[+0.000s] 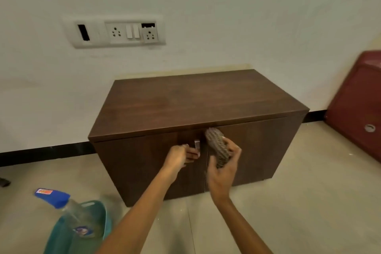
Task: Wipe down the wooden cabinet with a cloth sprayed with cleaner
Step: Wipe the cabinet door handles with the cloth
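A low dark wooden cabinet (198, 101) with two front doors stands against the white wall. My left hand (179, 158) grips the metal handle (196, 144) of the left door near the centre seam. My right hand (223, 169) holds a folded grey-brown cloth (218, 146) pressed against the upper inner corner of the right door, just beside the handle. A clear spray bottle (61, 204) of cleaner with a blue nozzle rests in a teal plastic basket (97, 214) on the floor at the lower left.
A white socket and switch panel (115, 31) is on the wall above left of the cabinet. A dark red object (356, 105) leans at the right edge. Beige floor tiles lie in front, with a black skirting along the wall.
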